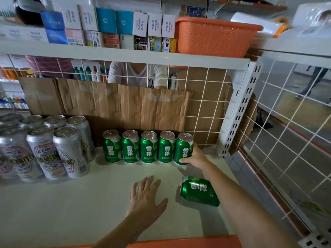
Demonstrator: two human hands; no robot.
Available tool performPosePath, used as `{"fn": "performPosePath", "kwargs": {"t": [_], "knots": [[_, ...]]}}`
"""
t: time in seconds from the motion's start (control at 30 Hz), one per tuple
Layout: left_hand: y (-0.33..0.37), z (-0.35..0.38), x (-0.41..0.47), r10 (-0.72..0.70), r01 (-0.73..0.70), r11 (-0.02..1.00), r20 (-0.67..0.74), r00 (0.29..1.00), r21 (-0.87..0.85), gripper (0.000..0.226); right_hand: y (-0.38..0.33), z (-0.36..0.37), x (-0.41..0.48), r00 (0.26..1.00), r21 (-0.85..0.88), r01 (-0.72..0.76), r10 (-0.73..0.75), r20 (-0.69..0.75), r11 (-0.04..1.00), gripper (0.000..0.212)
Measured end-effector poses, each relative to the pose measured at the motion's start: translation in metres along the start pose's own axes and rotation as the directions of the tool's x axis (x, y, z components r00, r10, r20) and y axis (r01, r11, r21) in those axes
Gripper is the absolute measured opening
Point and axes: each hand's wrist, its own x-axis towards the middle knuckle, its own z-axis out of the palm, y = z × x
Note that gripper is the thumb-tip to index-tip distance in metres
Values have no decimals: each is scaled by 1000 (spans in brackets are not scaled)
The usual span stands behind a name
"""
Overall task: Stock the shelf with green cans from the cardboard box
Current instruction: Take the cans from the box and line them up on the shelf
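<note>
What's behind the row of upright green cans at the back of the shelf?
A creased cardboard sheet stands behind the green cans, in front of the white wire grid. The cans hide its bottom edge. The right hand grips the rightmost can.

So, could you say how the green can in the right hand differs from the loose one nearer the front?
The held can stands upright; the loose can lies on its side. The held can ends the back row; the loose can sits alone. The right hand grips the held can; no hand holds the loose can. Both carry the same green label.
</note>
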Motion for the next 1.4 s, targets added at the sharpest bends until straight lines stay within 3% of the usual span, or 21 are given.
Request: {"fn": "performPosePath", "kwargs": {"t": [0.73, 1.4], "knots": [[1, -2, 0, -3, 3, 1000, 31, 1000, 0, 90, 0, -7, 7, 1000, -53, -4, 2, -29, 999, 81], [-1, 0, -1, 7, -7, 1000, 16, 1000, 2, 91, -11, 1, -1, 991, -250, -97, 71, -112, 963, 82]]}}
